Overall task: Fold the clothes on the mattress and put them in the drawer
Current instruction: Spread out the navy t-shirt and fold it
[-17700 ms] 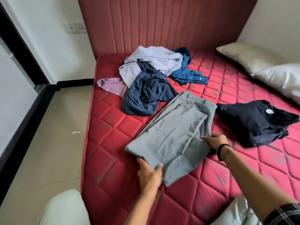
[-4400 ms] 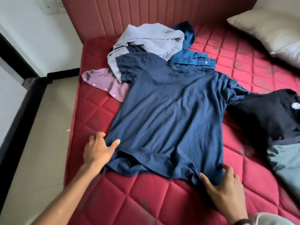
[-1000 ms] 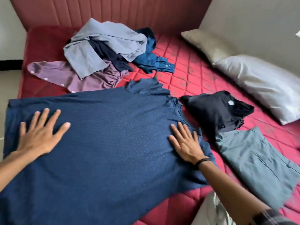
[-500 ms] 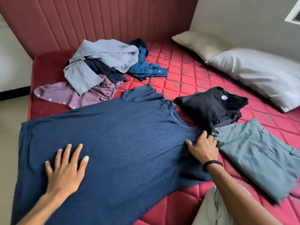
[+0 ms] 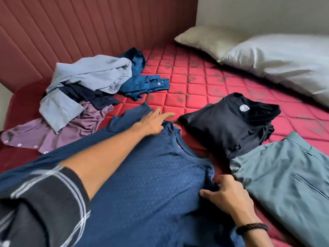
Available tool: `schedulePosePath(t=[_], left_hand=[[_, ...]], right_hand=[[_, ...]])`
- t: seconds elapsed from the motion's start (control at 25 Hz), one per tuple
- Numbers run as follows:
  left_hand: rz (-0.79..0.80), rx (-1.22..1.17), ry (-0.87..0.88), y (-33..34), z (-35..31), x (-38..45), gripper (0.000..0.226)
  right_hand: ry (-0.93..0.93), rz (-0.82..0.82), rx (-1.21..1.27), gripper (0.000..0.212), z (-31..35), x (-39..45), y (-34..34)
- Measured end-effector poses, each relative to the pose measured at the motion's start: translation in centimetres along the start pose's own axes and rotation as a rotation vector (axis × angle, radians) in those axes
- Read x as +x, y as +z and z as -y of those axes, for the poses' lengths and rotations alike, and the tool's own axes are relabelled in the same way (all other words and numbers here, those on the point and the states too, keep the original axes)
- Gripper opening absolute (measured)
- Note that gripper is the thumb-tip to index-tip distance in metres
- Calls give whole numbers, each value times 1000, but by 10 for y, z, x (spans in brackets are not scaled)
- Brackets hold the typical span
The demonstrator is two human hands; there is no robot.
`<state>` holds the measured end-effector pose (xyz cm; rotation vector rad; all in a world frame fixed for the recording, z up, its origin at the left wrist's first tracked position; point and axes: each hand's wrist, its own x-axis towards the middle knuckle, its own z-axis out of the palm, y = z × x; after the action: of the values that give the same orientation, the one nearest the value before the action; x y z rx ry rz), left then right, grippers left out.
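Note:
A navy blue T-shirt [image 5: 151,184] lies spread flat on the red mattress [image 5: 195,82], collar toward the right. My left hand [image 5: 154,122] stretches across it to the far shoulder by the sleeve, fingers extended on the cloth. My right hand [image 5: 226,195] pinches the near shoulder of the shirt with curled fingers. To the right lie folded grey trousers [image 5: 288,179] and a folded black shirt [image 5: 229,122]. At the back left sits an unfolded pile: a light grey garment [image 5: 87,75], a purple shirt [image 5: 53,132] and a blue shirt [image 5: 142,82].
A padded red headboard [image 5: 80,27] rises behind the mattress. Two pillows, a beige pillow [image 5: 204,40] and a white pillow [image 5: 284,59], lie along the wall at the right. No drawer is in view.
My left hand has moved from the shirt's lower body up to its far shoulder. My right hand slid down along the near shoulder and pinches the cloth. The view has shifted right.

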<state>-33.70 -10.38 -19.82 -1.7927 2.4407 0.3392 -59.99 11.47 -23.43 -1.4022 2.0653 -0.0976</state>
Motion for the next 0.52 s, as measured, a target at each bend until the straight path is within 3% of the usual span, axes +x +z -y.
schedulePosePath(t=[0.12, 0.2, 0.32, 0.4, 0.44, 0.52], left_hand=[[175, 252, 144, -10, -1, 37, 42], [249, 383, 139, -23, 4, 32, 33], [262, 624, -15, -52, 19, -16, 39], [199, 762, -189, -78, 35, -67, 42], [168, 756, -280, -97, 41, -91, 42], [63, 326, -547, -146, 49, -132, 32]], right_hand=[[-30, 89, 91, 75, -9, 14, -4], [-70, 110, 66, 70, -13, 11, -9], [-150, 153, -89, 53, -13, -14, -17], [-224, 172, -37, 31, -14, -38, -39], [-272, 171, 66, 21, -14, -47, -60], [-395, 89, 175, 21, -8, -60, -116]])
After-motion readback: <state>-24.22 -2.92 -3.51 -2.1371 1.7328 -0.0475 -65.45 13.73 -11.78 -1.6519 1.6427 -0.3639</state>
